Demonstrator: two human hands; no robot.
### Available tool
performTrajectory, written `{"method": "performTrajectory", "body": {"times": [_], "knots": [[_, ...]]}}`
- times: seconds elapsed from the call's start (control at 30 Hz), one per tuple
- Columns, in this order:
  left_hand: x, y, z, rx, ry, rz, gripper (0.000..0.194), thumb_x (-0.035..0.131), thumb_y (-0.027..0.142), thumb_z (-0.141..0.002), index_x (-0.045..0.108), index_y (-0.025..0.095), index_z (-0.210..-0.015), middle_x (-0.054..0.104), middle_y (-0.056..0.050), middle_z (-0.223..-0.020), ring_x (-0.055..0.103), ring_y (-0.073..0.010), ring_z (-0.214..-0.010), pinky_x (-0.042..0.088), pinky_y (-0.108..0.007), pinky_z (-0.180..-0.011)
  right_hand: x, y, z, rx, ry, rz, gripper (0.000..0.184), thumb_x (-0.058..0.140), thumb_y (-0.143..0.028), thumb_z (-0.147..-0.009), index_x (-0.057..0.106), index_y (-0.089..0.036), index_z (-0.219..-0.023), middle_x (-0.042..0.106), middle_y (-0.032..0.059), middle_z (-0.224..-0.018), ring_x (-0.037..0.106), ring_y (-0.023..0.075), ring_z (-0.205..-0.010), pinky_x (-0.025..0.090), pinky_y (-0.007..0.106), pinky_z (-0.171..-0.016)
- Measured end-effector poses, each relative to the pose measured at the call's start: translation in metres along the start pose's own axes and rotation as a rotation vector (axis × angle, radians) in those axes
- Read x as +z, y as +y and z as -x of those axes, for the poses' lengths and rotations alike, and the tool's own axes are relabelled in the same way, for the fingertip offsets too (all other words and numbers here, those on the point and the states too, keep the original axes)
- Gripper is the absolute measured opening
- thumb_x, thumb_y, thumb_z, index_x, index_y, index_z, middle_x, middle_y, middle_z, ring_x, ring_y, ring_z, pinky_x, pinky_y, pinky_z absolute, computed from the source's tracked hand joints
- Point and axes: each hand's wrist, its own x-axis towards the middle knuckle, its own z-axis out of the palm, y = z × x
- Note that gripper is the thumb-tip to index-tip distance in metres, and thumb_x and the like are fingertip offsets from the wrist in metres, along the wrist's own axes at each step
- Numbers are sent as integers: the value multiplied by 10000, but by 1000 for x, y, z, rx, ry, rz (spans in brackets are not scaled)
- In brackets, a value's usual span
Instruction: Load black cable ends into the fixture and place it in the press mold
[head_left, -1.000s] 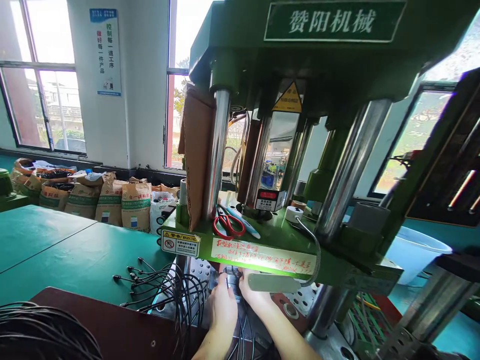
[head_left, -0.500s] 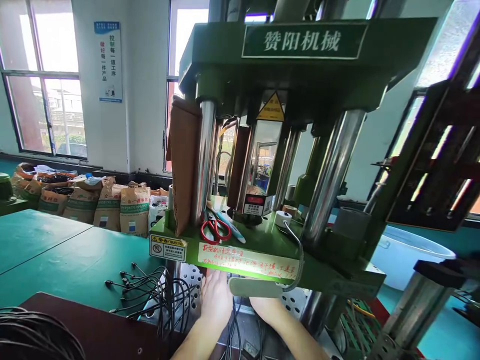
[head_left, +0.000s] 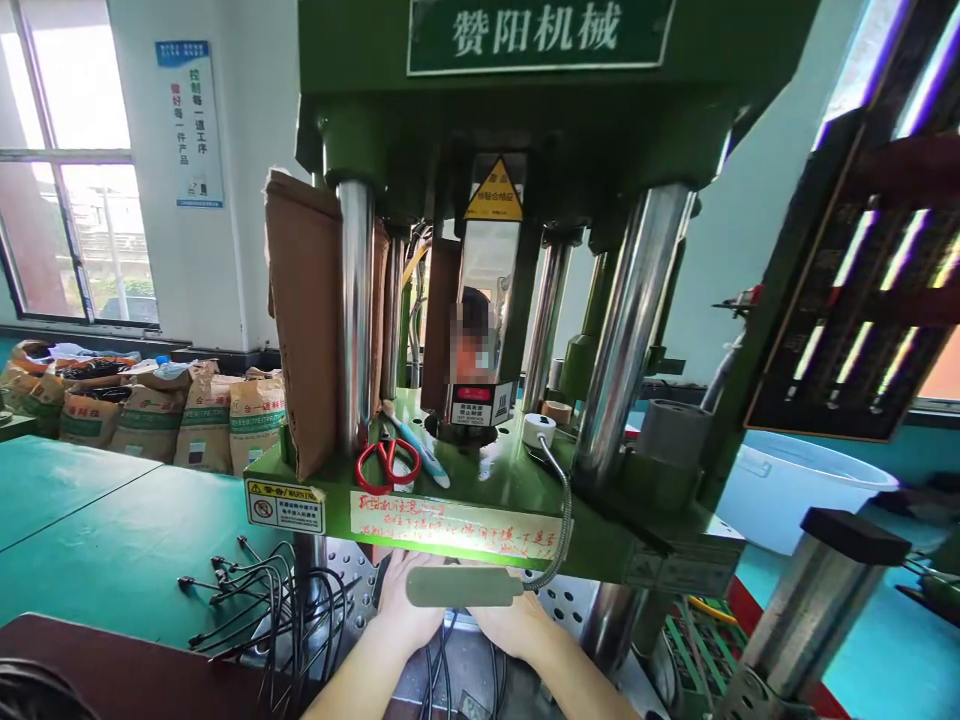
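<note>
Head-camera view at a green vertical moulding press. The **left hand** (head_left: 409, 608) and **right hand** (head_left: 516, 627) lie side by side at lower centre, backs upward, reaching under the front edge of the press table. The fingers pass behind a **flat LED lamp head** (head_left: 463, 587), so whether they are spread or pinching anything cannot be told. **Thin black cables** (head_left: 436, 675) run down between the forearms, and a **fan of black cables with metal-tipped ends** (head_left: 274, 600) drapes over a **perforated steel plate** (head_left: 352, 590) to the left. The cables are probably light, limp and springy, apt to slip and tangle, and are best taken just behind the tips rather than by the loose loops. The **press table** (head_left: 480, 480) bears **red-handled scissors** (head_left: 388, 465) and a **blue-and-white tube** (head_left: 420, 455), beside a **chrome tie bar** (head_left: 356, 310) and a **cardboard sheet** (head_left: 300, 320). A **coil of black cable** (head_left: 37, 700) shows in the lower left corner. A **white plastic tub** (head_left: 806, 490) stands at right, its contents hidden. **Filled paper sacks** (head_left: 206, 425) line the wall at left, likely heavy.
</note>
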Motion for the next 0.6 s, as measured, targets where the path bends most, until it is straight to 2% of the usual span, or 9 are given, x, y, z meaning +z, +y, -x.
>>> {"method": "performTrajectory", "body": {"times": [0.13,0.27,0.37,0.6], "knots": [[0,-2,-2,-53,1,-3,233,389,259,-782,614,206,-809,648,-26,-883,538,-197,-908,360,-380,-887,-1,7,1,52,24,-1,316,354,-184,-808,643,-233,-926,659,30,-941,563,198,-909,398,289,-811],[-3,0,2,-129,68,7,309,310,285,-832,594,208,-925,630,-31,-989,511,-200,-989,344,-383,-907,-8,12,9,76,25,-22,305,367,-203,-808,640,-249,-935,662,21,-934,562,197,-924,391,300,-839],[-3,2,6,-153,88,24,289,340,255,-822,554,247,-1016,594,-7,-1089,473,-178,-1062,314,-373,-944,-12,12,11,82,8,-42,287,400,-198,-787,635,-246,-945,659,18,-948,558,199,-941,382,314,-860],[-3,8,6,-208,106,20,298,335,300,-824,598,210,-931,630,-42,-1011,491,-222,-1042,306,-444,-937,-15,6,3,141,5,-54,258,424,-196,-780,656,-262,-871,669,9,-909,565,189,-931,405,295,-834]]}}
